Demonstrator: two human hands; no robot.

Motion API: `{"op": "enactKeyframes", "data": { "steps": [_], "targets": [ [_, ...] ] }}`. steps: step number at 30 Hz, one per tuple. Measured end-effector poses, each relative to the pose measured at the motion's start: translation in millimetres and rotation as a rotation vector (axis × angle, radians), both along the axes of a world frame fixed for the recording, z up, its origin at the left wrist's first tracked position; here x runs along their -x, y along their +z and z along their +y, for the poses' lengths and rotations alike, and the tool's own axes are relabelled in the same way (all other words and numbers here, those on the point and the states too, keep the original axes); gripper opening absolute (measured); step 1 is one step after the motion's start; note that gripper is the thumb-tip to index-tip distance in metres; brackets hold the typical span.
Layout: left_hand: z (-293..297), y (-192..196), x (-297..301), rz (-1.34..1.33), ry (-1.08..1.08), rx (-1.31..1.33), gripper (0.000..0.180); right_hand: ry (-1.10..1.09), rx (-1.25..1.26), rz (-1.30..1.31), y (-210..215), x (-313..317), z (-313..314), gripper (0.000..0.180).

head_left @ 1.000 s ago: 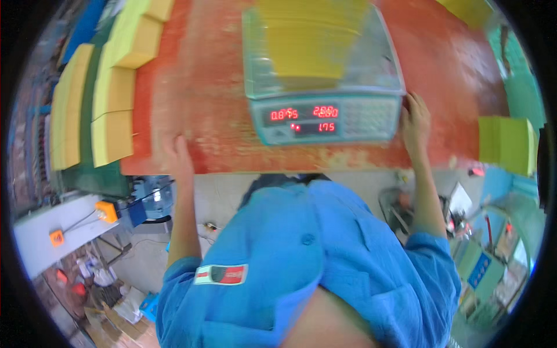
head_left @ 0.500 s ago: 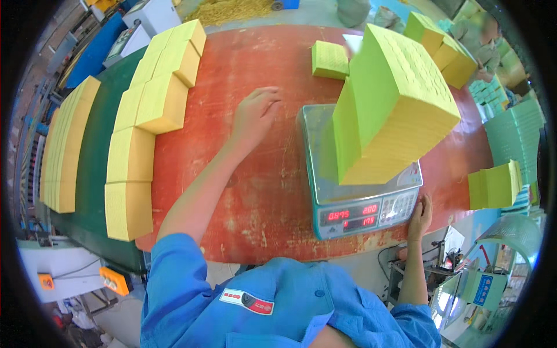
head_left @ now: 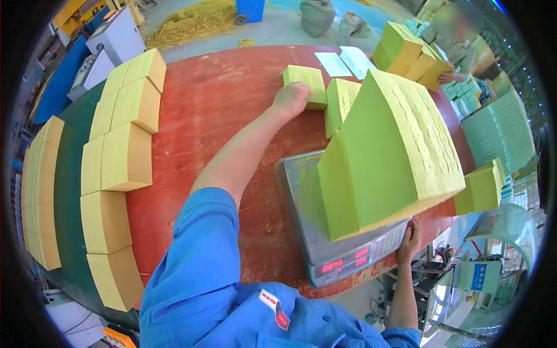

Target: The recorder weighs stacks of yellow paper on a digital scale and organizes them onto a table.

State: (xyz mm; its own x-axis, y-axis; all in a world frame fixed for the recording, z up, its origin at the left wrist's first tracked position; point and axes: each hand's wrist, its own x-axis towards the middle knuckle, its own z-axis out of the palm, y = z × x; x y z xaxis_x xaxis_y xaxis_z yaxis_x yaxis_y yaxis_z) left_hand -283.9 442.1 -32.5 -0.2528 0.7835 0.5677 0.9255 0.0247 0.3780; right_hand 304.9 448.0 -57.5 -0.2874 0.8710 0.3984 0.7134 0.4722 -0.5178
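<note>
My left hand (head_left: 292,100) reaches far over the table with its fingers closed on the near left side of a small stack of yellow paper (head_left: 311,82). Another small yellow stack (head_left: 341,100) stands just right of it. A tall block of stacked yellow paper (head_left: 386,151) rests on a digital weighing scale (head_left: 301,191) with a lit red display. My right hand (head_left: 411,239) is beside the scale's near right corner, its fingers stretched out and holding nothing; whether it touches the scale I cannot tell.
Yellow paper stacks (head_left: 129,153) line the left edge of the red table (head_left: 214,87), with more on the green surface (head_left: 72,168) beyond. Two white sheets (head_left: 355,61) lie at the far edge. More stacks (head_left: 406,49) stand far right, near another person (head_left: 458,46).
My left hand has moved forward and right, from above bare table onto the small paper stack. My right hand stays by the scale. The whole view has shifted and tilted.
</note>
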Motion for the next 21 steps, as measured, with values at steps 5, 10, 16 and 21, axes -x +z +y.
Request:
{"op": "enactKeyframes", "data": {
  "steps": [5, 10, 16, 21],
  "targets": [
    [10, -5, 13, 0.122, -0.038, 0.092, 0.007, -0.049, 0.026, -0.103, 2, -3, 1, 0.029],
    [15, 0, 12, 0.105, -0.014, 0.072, 0.01, -0.051, 0.049, -0.127, 1, -10, 2, 0.03],
    [-36, 23, 18, -0.344, 0.066, -0.273, 0.014, 0.002, 0.006, 0.018, 1, 1, -4, 0.032],
    [-149, 35, -14, -0.994, 0.113, -0.399, 0.014, -0.019, 0.031, 0.092, -6, -16, 0, 0.032]
  ]
}}
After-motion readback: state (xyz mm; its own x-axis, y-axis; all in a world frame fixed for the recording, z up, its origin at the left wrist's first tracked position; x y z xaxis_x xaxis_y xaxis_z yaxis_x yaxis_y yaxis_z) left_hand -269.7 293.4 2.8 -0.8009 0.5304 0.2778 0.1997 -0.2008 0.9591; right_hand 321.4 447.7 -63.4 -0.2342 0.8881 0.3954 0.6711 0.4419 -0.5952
